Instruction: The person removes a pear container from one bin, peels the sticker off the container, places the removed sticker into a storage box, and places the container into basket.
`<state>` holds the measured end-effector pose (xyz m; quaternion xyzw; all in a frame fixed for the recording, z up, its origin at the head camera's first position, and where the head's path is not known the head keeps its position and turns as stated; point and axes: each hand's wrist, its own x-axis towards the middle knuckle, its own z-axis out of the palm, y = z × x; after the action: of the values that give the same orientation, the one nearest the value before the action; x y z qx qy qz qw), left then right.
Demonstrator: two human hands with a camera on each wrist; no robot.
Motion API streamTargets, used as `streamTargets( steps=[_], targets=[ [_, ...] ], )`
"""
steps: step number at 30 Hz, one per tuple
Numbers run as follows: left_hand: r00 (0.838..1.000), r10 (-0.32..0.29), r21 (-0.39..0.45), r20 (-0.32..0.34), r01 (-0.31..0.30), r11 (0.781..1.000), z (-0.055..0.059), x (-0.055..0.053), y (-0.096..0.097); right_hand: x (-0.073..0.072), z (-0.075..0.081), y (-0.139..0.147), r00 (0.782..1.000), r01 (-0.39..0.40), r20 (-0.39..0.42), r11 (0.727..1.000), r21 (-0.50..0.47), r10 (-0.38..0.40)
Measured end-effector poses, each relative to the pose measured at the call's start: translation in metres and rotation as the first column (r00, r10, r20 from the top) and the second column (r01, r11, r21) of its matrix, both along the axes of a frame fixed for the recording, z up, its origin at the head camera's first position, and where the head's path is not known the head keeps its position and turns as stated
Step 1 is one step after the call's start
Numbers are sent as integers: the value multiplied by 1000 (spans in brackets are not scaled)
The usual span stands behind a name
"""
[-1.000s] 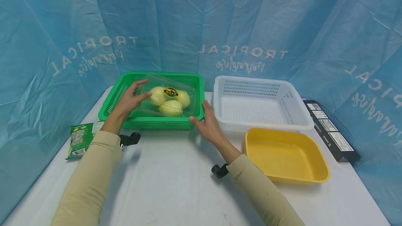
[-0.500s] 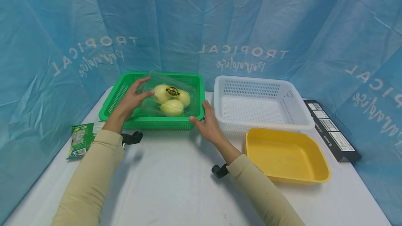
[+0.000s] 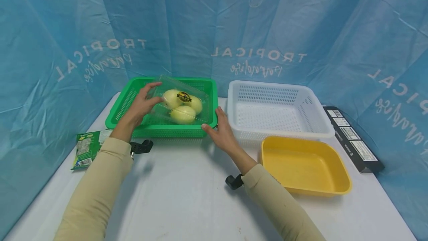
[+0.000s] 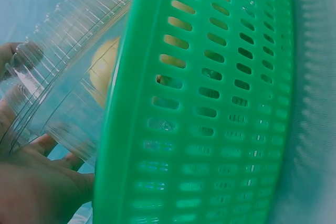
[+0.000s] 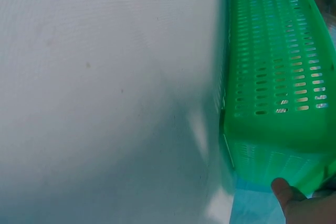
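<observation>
In the head view, a clear plastic fruit box (image 3: 184, 97) with a dark label holds several pale yellow-green round fruits (image 3: 183, 115). It sits tilted inside the green basket (image 3: 167, 132), its left end raised. My left hand (image 3: 142, 105) holds that raised end, thumb toward me and fingers at the far side. The left wrist view shows the box's ribbed edge (image 4: 63, 51) rising past the basket rim, with fingers under it. At the basket's right front corner, my right hand (image 3: 222, 131) grips, its thumb on the front and its fingers along the right side.
A white basket (image 3: 282, 135) stands right of the green one, with a yellow bin (image 3: 305, 190) before it. A long black box (image 3: 354, 142) lies at the far right. A green packet (image 3: 85, 150) lies at the left. A blue curtain (image 3: 214, 21) hangs behind.
My left hand has moved slightly up and to the right, raising the left end of the fruit box with it. My right hand has stayed at the basket corner.
</observation>
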<state>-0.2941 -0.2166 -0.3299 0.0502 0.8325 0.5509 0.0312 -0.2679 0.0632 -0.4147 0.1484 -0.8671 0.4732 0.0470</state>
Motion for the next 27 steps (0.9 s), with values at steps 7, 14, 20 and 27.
streamTargets(
  steps=[7, 14, 20, 27],
  targets=[
    [1000, 2, -1, -4, -2, 1000, 8, 8, 5, 0, 0, 0, 1000, 4, 2, 1000, 2, -4],
    [998, 33, -42, -55, -35, 998, -10, -4, 0, -1, 0, 1, 1000, 5, 0, 1000, 3, -5],
    [995, 62, -47, -84, -66, 997, -10, -1, 2, 0, 1, 0, 1000, 2, 3, 1000, 19, -2],
    [990, 105, 9, -90, -104, 995, -6, 2, 7, 1, 3, 0, 1000, 1, -6, 1000, 20, 0]
  ],
)
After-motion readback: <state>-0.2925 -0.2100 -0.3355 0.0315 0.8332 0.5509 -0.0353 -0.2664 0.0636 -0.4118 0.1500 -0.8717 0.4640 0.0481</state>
